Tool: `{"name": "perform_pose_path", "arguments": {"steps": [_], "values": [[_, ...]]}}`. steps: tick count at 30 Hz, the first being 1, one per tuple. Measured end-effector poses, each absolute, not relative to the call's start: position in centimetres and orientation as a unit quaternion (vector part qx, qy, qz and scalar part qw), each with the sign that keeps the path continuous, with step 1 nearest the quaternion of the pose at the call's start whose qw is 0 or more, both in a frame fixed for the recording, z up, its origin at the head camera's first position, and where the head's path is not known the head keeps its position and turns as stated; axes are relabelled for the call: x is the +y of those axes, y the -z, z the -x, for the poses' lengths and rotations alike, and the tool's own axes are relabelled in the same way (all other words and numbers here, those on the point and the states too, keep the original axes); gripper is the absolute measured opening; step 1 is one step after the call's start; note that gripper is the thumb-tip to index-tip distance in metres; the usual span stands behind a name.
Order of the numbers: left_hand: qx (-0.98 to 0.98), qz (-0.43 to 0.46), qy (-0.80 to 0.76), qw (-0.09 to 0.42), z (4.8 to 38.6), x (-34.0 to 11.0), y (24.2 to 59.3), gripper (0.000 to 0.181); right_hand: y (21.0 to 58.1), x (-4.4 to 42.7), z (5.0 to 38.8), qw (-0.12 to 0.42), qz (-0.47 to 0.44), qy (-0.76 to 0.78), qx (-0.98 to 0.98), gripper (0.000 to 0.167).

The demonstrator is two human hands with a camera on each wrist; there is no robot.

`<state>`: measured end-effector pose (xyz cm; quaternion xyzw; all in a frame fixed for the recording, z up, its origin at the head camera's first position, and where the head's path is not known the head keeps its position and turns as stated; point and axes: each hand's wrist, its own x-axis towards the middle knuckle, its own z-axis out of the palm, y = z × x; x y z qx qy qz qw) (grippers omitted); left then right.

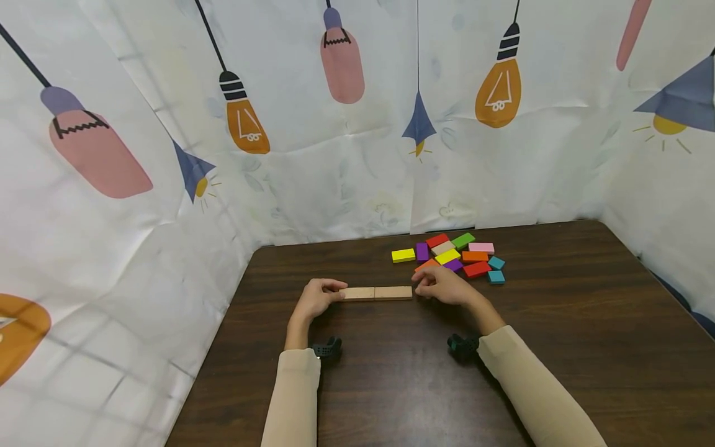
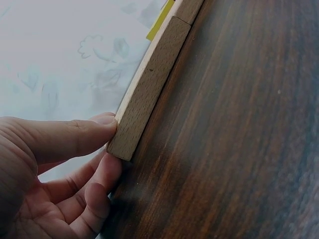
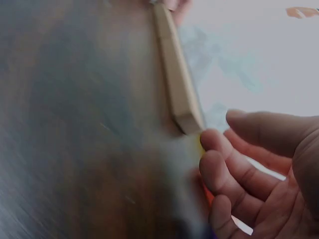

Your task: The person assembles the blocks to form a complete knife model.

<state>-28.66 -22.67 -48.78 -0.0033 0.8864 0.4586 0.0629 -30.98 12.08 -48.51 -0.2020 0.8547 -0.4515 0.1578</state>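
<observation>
Two plain wooden blocks lie end to end in one row on the table, a left block point(image 1: 358, 293) and a right block point(image 1: 393, 293). My left hand point(image 1: 317, 298) holds the outer end of the left block, thumb on one edge and fingertips around the end. The left wrist view shows this thumb point(image 2: 75, 139) against the wood point(image 2: 149, 89). Just past the row's right end is my right hand point(image 1: 445, 287), its fingers loosely bent. In the right wrist view a gap separates the right hand point(image 3: 264, 169) from the right block's end point(image 3: 187, 119), and nothing is held.
Behind the right hand lies a cluster of coloured blocks, among them a yellow block point(image 1: 403, 256), a green block point(image 1: 463, 240), a red block point(image 1: 477, 269) and a blue block point(image 1: 496, 277). The dark wooden table point(image 1: 380, 385) meets a patterned cloth wall point(image 1: 346, 192) at the back.
</observation>
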Motion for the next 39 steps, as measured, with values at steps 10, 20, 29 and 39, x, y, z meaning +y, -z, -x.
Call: {"name": "perform_pose_path", "arguments": {"steps": [10,20,29,39], "values": [[0.888,-0.002,-0.456,0.058,28.7,-22.6,48.8,0.019,46.6,17.3,31.7,0.099,0.209,0.489,0.841,0.039],[0.889,-0.001,-0.455,0.059,28.8,-22.6,48.9,0.019,46.4,22.3,31.4,0.045,0.152,0.477,0.864,0.041],[0.89,0.0,-0.452,0.061,28.8,-22.8,48.7,0.019,47.5,25.3,31.4,0.023,0.113,0.459,0.881,0.041],[0.888,-0.003,-0.455,0.064,28.7,-22.8,48.8,0.019,48.2,26.1,31.3,0.035,0.098,0.415,0.904,0.038]]}}
